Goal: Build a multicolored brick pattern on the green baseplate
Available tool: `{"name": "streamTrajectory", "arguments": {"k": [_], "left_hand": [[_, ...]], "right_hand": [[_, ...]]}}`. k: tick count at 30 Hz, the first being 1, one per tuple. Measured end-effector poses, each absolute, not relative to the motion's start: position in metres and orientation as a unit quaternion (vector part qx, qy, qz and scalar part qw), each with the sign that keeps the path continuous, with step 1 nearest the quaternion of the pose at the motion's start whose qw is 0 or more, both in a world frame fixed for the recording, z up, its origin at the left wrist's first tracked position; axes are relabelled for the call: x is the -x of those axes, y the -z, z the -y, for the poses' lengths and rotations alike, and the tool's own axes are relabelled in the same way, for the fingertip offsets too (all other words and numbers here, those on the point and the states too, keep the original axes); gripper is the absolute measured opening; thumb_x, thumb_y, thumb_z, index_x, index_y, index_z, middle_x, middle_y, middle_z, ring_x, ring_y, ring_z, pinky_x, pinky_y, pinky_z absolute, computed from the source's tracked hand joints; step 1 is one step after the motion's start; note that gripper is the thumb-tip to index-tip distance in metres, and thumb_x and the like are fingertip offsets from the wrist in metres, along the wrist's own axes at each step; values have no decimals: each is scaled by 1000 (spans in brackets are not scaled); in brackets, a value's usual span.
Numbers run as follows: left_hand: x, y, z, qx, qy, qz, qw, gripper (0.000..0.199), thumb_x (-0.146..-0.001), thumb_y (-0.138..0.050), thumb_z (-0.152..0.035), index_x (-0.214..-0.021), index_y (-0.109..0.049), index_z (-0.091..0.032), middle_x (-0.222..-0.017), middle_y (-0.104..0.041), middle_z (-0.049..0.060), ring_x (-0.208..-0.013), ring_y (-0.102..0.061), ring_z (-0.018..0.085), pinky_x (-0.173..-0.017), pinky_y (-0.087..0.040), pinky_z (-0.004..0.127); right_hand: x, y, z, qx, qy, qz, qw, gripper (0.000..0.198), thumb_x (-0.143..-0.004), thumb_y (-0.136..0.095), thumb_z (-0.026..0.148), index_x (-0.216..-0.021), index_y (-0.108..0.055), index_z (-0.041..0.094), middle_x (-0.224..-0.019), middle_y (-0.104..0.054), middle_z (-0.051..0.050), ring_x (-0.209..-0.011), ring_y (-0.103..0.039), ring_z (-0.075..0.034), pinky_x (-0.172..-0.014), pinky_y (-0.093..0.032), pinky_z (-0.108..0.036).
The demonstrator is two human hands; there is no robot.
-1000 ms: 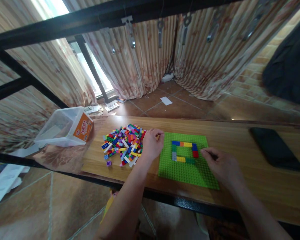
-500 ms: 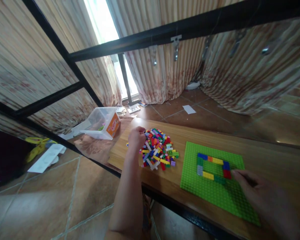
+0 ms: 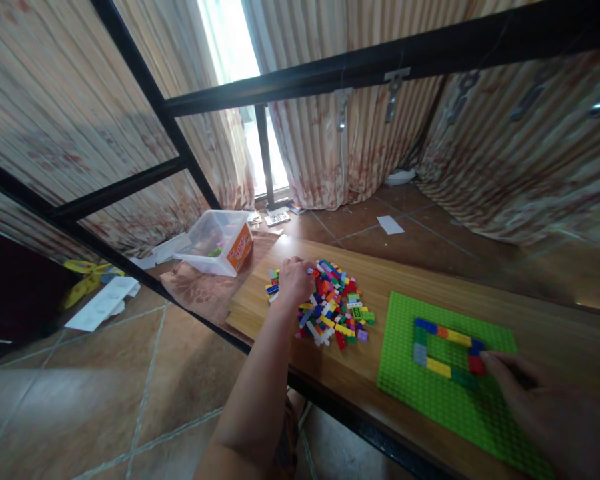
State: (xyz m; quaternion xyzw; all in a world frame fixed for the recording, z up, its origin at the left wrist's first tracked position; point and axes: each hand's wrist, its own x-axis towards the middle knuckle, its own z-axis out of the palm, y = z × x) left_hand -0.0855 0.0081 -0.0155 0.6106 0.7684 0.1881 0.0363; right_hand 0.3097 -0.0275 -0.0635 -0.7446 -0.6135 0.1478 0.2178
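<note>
My left hand (image 3: 297, 280) is on the left part of a pile of mixed toy building bricks (image 3: 333, 303), its fingers bent down and drawn together. Its fingertips, and anything between them, are hidden. On the right lies a green baseplate (image 3: 405, 393) carrying a rectangular outline of blue, orange, yellow, green, grey and red bricks. At the outline's right side, my right hand (image 3: 535, 387) is closed, thumb and forefinger at the red brick (image 3: 476, 365). The rest of its fingers are curled and blurred.
Pile and baseplate rest on a wooden table (image 3: 370, 267). Beyond its left end, a clear plastic box (image 3: 205, 253) with an orange label holds some bricks. A black metal frame (image 3: 290, 83) crosses in front of striped curtains. Papers lie on the tiled floor.
My left hand has moved right, from the pile's left edge onto the bricks. My right hand stays by the red brick. The whole view has shifted slightly.
</note>
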Motion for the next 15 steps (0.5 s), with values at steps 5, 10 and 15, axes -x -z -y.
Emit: {"name": "streamTrajectory", "arguments": {"k": [5,10,15], "left_hand": [[80,17,-8,-622,-149,-769,15,25,-85,-59,-21,-104,-75,-25,-110,-68,9,-106,-58,25,-92,-46,34],[81,16,-10,-621,-125,-774,-2,23,-89,-54,-25,-99,-73,-21,-110,-67,11,-107,-57,27,-91,-46,36],[82,6,-12,-594,-176,-785,-4,25,-91,-47,-21,-98,-70,-16,-108,-68,14,-107,-59,29,-91,-46,38]], "right_hand": [[-297,47,34,758,-191,594,187,35,-73,-55,63,-79,-72,32,-73,-73,-12,-61,-66,-33,-59,-46,-46],[-291,36,40,728,-174,616,245,47,-78,-49,62,-85,-73,23,-73,-73,-10,-63,-65,-30,-59,-48,-41],[-298,34,41,730,-131,598,303,47,-81,-49,59,-86,-74,19,-74,-73,-10,-62,-65,-25,-59,-48,-37]]}}
